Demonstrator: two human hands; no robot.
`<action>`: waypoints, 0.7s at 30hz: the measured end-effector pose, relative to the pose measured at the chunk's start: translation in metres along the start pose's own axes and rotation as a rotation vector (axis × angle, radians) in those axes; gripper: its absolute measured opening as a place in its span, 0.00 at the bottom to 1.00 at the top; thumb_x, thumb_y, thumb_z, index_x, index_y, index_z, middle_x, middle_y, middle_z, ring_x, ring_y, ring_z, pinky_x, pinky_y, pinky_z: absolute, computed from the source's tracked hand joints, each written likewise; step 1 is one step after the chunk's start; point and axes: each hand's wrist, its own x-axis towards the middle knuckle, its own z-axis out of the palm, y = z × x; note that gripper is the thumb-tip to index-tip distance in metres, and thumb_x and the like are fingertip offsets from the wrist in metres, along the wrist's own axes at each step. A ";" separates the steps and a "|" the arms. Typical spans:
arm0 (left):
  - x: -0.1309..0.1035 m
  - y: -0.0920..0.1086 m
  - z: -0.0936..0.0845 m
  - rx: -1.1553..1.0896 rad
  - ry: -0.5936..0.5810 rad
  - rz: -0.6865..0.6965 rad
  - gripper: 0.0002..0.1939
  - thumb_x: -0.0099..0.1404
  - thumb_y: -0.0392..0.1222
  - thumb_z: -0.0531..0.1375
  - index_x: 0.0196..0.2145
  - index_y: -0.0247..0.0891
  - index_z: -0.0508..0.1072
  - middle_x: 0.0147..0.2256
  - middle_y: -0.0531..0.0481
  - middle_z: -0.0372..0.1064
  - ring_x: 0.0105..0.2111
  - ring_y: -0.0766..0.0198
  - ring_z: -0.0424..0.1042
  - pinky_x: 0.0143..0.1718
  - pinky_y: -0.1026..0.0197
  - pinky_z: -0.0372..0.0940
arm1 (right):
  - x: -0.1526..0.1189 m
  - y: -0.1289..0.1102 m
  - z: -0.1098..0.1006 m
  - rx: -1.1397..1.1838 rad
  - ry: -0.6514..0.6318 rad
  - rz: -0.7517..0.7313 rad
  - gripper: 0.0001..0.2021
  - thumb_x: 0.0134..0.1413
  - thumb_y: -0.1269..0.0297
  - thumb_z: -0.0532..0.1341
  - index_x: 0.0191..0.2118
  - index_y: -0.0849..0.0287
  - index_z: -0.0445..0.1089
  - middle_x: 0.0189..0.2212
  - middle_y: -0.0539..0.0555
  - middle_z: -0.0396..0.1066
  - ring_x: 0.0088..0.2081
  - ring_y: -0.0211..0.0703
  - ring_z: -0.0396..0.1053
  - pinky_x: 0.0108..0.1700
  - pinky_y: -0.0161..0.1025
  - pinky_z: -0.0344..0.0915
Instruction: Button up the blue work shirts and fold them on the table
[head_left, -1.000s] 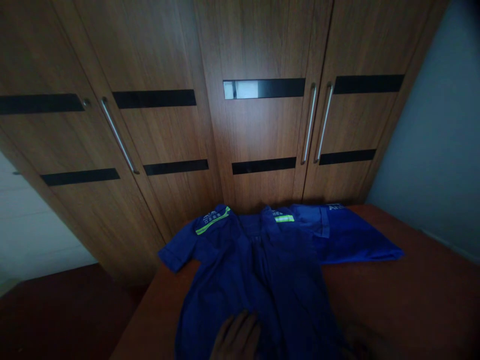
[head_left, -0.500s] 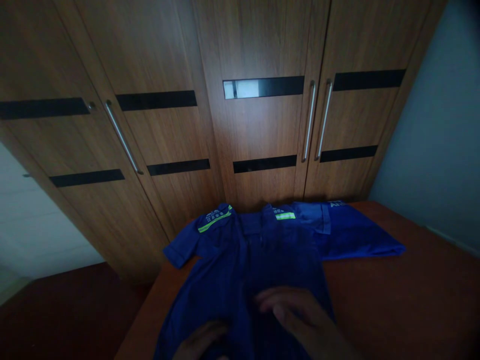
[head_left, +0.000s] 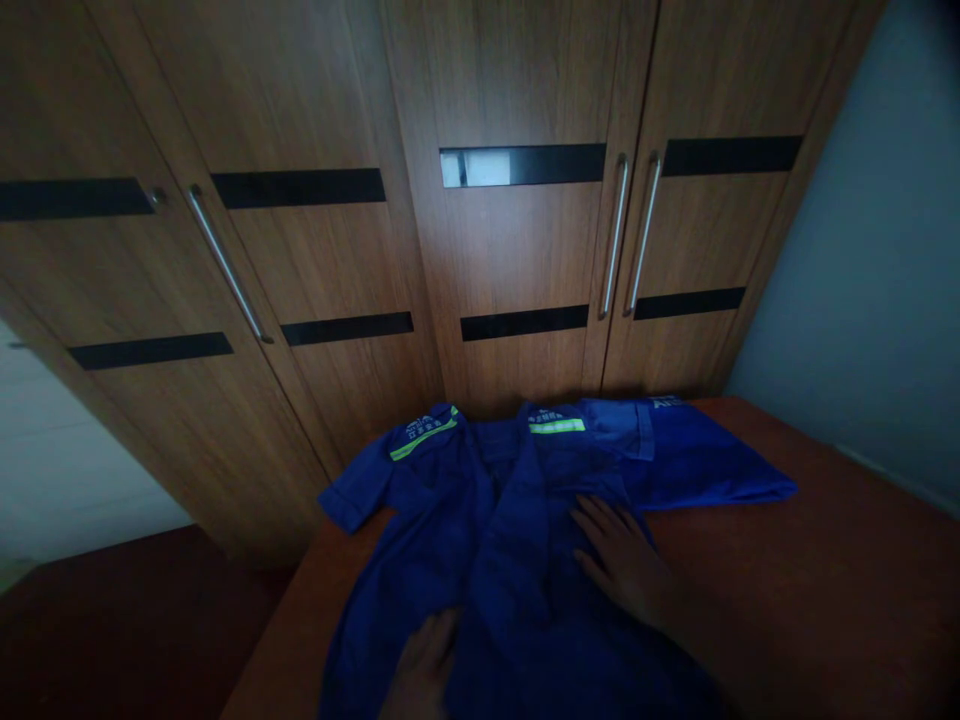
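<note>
A dark blue short-sleeved work shirt [head_left: 517,560] lies spread front up, its collar end away from me. Its front flap is loose and uneven down the middle. Yellow-green reflective strips and white lettering cross both sides of the chest. My right hand [head_left: 619,560] rests open on the right half of the shirt, fingers spread. Lower down, my left hand [head_left: 424,660] lies on the left half near the front opening, its fingers stretched forward and close together.
A folded blue garment [head_left: 712,470] lies right of the shirt, partly under its sleeve. Both are on a reddish-brown table [head_left: 825,580]. Behind stands a wooden wardrobe [head_left: 517,250] with metal handles. A pale wall [head_left: 862,260] closes off the right side.
My right hand has moved up and to the right over the shirt, its fingers now spread. The shirt's front flap has shifted and rumpled. My left hand has moved slightly up.
</note>
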 end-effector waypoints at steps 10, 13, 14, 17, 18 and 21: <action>0.014 0.007 -0.032 -0.162 -0.179 -0.005 0.20 0.58 0.37 0.62 0.50 0.47 0.70 0.46 0.49 0.71 0.45 0.60 0.72 0.48 0.59 0.69 | 0.010 0.040 -0.008 0.036 -0.027 -0.076 0.26 0.63 0.52 0.48 0.63 0.57 0.56 0.64 0.57 0.51 0.65 0.49 0.47 0.64 0.51 0.49; 0.012 0.003 -0.043 -0.181 -0.181 -0.016 0.11 0.63 0.39 0.59 0.44 0.47 0.73 0.39 0.52 0.74 0.39 0.65 0.74 0.42 0.65 0.70 | 0.009 0.036 -0.006 0.005 0.019 -0.091 0.24 0.63 0.54 0.48 0.61 0.58 0.59 0.63 0.59 0.54 0.63 0.50 0.50 0.63 0.51 0.51; 0.011 0.002 -0.048 -0.183 -0.172 -0.017 0.09 0.65 0.39 0.58 0.42 0.46 0.73 0.37 0.53 0.74 0.37 0.66 0.74 0.40 0.67 0.70 | 0.009 0.034 -0.007 -0.006 0.035 -0.095 0.23 0.63 0.56 0.49 0.61 0.58 0.60 0.62 0.59 0.56 0.63 0.51 0.52 0.63 0.52 0.52; 0.009 -0.003 -0.062 -0.166 -0.135 -0.009 0.09 0.66 0.38 0.55 0.39 0.46 0.74 0.34 0.54 0.73 0.34 0.68 0.74 0.38 0.70 0.70 | 0.010 0.022 -0.014 -0.068 0.074 -0.095 0.20 0.61 0.63 0.52 0.57 0.60 0.64 0.59 0.60 0.60 0.60 0.53 0.56 0.60 0.53 0.56; 0.007 -0.004 -0.066 -0.150 -0.123 -0.005 0.09 0.67 0.38 0.55 0.39 0.47 0.74 0.34 0.55 0.73 0.34 0.68 0.74 0.37 0.70 0.70 | 0.010 0.015 -0.018 -0.098 0.084 -0.099 0.20 0.59 0.67 0.52 0.57 0.60 0.64 0.59 0.61 0.60 0.60 0.54 0.57 0.59 0.53 0.57; -0.001 -0.011 -0.075 -0.072 -0.079 0.002 0.10 0.67 0.40 0.55 0.42 0.48 0.74 0.36 0.55 0.74 0.35 0.67 0.74 0.39 0.69 0.70 | 0.001 -0.022 -0.031 -0.157 0.129 -0.148 0.24 0.52 0.79 0.51 0.56 0.61 0.65 0.58 0.61 0.61 0.58 0.54 0.59 0.57 0.51 0.61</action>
